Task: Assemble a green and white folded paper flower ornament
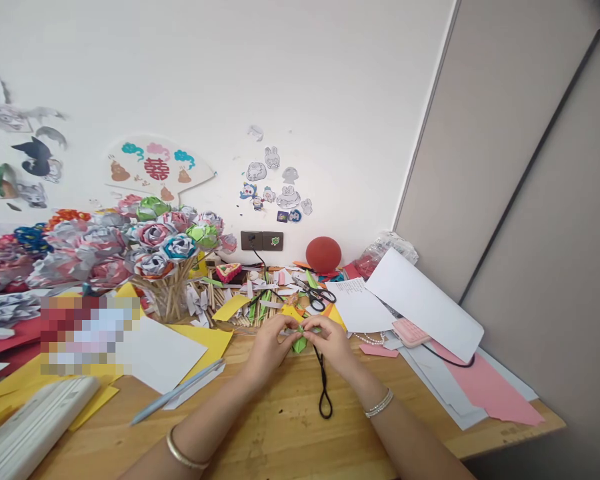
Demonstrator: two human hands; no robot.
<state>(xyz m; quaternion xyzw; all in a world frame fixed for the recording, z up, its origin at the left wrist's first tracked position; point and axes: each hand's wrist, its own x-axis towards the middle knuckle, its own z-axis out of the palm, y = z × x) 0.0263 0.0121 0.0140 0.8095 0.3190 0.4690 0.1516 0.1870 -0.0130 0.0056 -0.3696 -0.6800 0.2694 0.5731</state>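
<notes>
A small folded piece of green paper (pixel 299 343) is pinched between both hands above the wooden table (pixel 270 413). My left hand (pixel 273 343) grips it from the left with thumb and forefinger. From the other side, my right hand (pixel 330 340) closes on its upper right part, and the fingertips of both hands nearly meet. The fingers hide part of the folds. Just below my right hand, a black looped cord (pixel 324 393) lies on the tabletop. Black-handled scissors (pixel 317 297) rest beyond the hands among paper scraps.
Paper flowers (pixel 155 233) stand in a clear container at left. White paper (pixel 160 353), a blue pen (pixel 177 391) and a white device (pixel 35 427) lie nearer. A red ball (pixel 323 254) sits by the wall. White and pink sheets (pixel 495 387) cover the table's right side.
</notes>
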